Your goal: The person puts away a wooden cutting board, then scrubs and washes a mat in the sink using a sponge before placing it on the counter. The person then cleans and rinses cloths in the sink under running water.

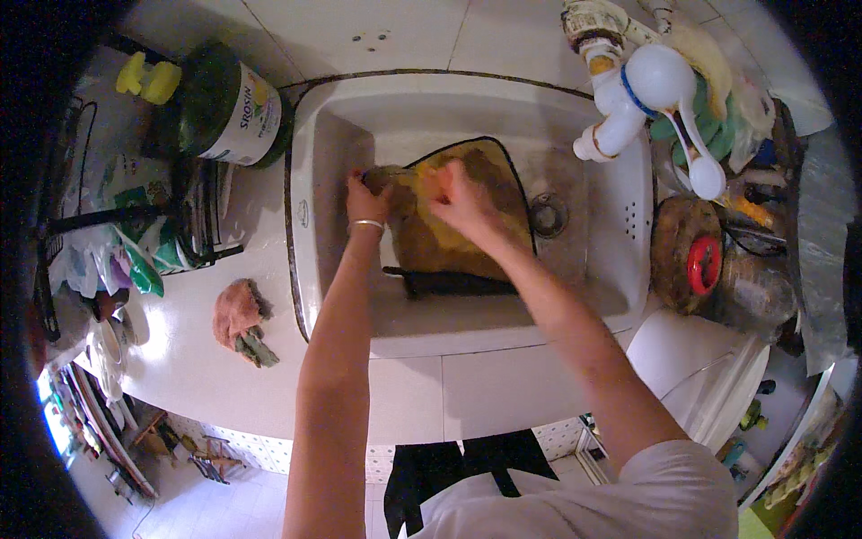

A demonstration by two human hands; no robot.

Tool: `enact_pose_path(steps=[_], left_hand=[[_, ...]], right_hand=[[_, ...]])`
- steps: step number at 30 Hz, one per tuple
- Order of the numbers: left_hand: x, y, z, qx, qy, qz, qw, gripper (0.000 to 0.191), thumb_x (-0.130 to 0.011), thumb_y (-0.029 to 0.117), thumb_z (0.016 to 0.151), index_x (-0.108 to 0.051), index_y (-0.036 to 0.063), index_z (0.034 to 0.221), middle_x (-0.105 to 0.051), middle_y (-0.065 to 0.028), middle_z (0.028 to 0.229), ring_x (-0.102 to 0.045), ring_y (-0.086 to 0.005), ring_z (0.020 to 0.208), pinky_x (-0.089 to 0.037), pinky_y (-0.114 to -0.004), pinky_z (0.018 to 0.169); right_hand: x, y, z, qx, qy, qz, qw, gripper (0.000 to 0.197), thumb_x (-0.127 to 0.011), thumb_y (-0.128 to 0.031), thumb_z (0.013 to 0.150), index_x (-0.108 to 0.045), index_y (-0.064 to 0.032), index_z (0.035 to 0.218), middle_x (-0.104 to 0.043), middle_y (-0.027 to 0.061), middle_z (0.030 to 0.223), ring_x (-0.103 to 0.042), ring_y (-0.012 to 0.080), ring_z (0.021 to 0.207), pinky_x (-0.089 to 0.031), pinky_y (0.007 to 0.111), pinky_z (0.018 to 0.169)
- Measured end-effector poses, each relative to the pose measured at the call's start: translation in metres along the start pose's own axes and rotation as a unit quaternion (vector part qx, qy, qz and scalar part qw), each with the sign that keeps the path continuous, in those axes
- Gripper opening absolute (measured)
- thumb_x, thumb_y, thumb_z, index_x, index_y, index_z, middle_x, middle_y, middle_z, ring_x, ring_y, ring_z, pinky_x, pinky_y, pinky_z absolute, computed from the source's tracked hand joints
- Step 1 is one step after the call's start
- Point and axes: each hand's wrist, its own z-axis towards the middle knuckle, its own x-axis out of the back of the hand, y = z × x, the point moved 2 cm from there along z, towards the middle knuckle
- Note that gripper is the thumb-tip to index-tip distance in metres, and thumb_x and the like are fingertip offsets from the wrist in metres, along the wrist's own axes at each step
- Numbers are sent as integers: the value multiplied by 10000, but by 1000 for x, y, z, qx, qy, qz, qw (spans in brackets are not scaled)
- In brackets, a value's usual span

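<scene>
In the light-coloured sink (471, 316) lies a yellow-brown fabric piece (485, 249) with dark patches, looking wet. Black piping runs along its edge, and a black strip (465, 283) borders the side nearer me. My left hand (367, 197), with a pale bangle at the wrist, grips a bunched brownish part at the fabric's left edge. My right hand (461, 199) is over the middle of the fabric, fingers curled and blurred by motion. Whether anything is inside its fingers is hidden. The round metal drain (548, 215) shows just right of the fabric.
A white tap (609, 124) with a lever juts over the sink's back right corner. A large dark green bottle (229, 108) stands left of the sink. An orange-pink cloth (237, 313) lies on the left counter. At the right is a round brown object (677, 259) with a red part.
</scene>
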Motion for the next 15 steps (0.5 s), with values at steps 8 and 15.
enact_pose_path(steps=[8,15], left_hand=[[-15,-17,-18,60,-114,366,921,225,-464,41,771,-465,21,995,-510,-201,980,-534,-357,864,-452,-412,730],[-9,-25,-21,-45,-116,333,935,170,-465,-18,722,-551,49,853,-570,-180,850,-559,-358,753,-466,-409,638]], right_hand=[[-62,-21,46,-12,-67,-58,996,333,-624,-181,678,-408,-49,894,-587,161,776,-559,366,755,-446,444,639],[41,144,46,-26,95,-140,985,141,-575,-143,696,-555,-46,796,-563,97,722,-534,225,660,-427,338,583]])
